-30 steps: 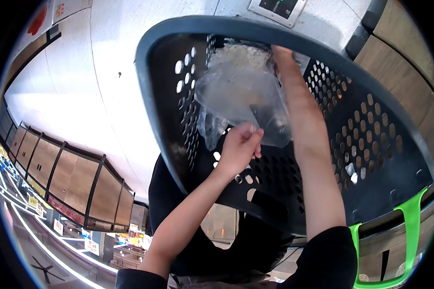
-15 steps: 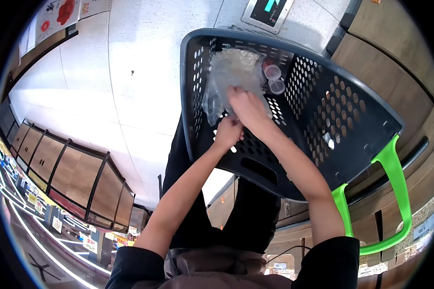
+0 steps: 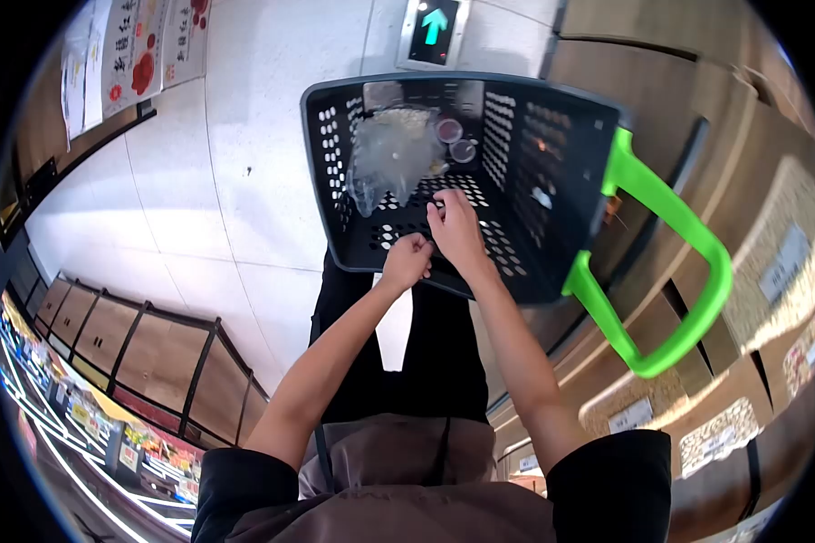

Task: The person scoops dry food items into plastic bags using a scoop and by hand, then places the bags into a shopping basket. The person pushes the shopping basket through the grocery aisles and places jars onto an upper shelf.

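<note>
A dark grey shopping basket (image 3: 310,172) with perforated walls stands before me. Inside, near its far left end, sits a clear plastic bag (image 3: 394,158) with pale contents. Two small round-lidded containers (image 3: 463,151) are to the right of the bag. My right hand (image 3: 458,231) is over the basket's inside, below the bag and apart from it, fingers loosely bent and thumb apart, with nothing seen in it. Close by on the left, my left hand (image 3: 408,261) is closed near the basket's near rim; whether it holds anything is hidden.
A bright green handle (image 3: 697,317) sticks out from the basket's right end. Wooden bins (image 3: 625,407) with price labels run along the right. A floor sign (image 3: 435,33) with a green arrow lies beyond the basket. Wooden cabinets (image 3: 154,353) stand at the left.
Both hands have drawn back from the plastic bag toward the near rim; the right has let go of it. The basket appears turned and shifted left in view.
</note>
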Available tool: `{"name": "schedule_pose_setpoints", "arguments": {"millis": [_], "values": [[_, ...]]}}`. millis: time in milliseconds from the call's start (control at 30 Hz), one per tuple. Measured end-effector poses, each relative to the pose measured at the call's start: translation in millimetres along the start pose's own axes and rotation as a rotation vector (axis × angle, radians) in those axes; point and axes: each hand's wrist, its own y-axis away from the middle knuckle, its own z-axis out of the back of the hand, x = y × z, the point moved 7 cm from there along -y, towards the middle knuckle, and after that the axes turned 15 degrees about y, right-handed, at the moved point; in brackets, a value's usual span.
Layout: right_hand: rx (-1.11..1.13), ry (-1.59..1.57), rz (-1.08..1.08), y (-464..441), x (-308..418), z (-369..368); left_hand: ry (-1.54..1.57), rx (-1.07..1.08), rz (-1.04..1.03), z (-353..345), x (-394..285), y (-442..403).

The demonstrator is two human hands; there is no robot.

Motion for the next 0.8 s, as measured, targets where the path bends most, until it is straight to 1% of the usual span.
{"name": "schedule_pose_setpoints", "arguments": {"millis": [33,133,233,300,367,400,433,467,500,567,600,633,700,733,800], "values": [[-0.044,-0.081,-0.034,13.7,-1.5,19.3,-0.011,0.017,-0.01,-14.8,-10.9,12.4],[-0.192,-0.161,-0.068,52.2,6.7,87.7,0.049,0.125,-0.085,-60.7,-36.9,55.5],[-0.319,-0.143,-0.031,80.9,18.9,148.1,0.026,0.163,-0.149,-92.2,-54.4,83.3],[-0.32,-0.192,-0.081,90.7,16.3,169.1,0.0,0.161,-0.184,-99.0,-57.8,92.3],[-0.299,-0.194,-0.119,91.6,5.3,171.3,-0.152,0.175,-0.261,-98.3,-57.6,82.9],[-0.294,-0.197,-0.123,90.3,-3.6,164.8,-0.202,0.132,-0.27,-90.8,-56.3,77.0],[-0.227,-0.144,-0.135,83.4,-16.9,148.7,-0.275,0.08,-0.287,-78.3,-54.3,66.4],[-0.161,-0.09,-0.144,71.3,-29.4,131.7,-0.296,0.01,-0.249,-61.3,-50.7,51.0],[-0.154,-0.094,-0.147,59.8,-39.4,115.9,-0.318,-0.058,-0.201,-43.2,-49.8,41.9],[-0.018,-0.029,-0.159,32.0,-53.7,72.2,-0.299,-0.211,-0.169,-1.3,-48.9,13.5],[0.066,0.015,-0.215,16.7,-53.2,56.8,-0.348,-0.285,-0.22,24.5,-51.0,-8.0],[0.029,0.021,-0.193,-1.7,-60.3,31.4,-0.399,-0.355,-0.263,47.9,-48.0,-25.8],[0.177,-0.068,-0.249,-34.1,-53.5,-7.4,-0.374,-0.421,-0.225,76.0,-75.0,-37.7],[0.183,-0.072,-0.25,-52.6,-48.5,-23.6,-0.43,-0.44,-0.283,88.4,-85.9,-55.4],[0.285,0.106,-0.336,-70.6,-47.6,-63.5,-0.586,-0.478,-0.373,99.8,-104.9,-79.7]]}}
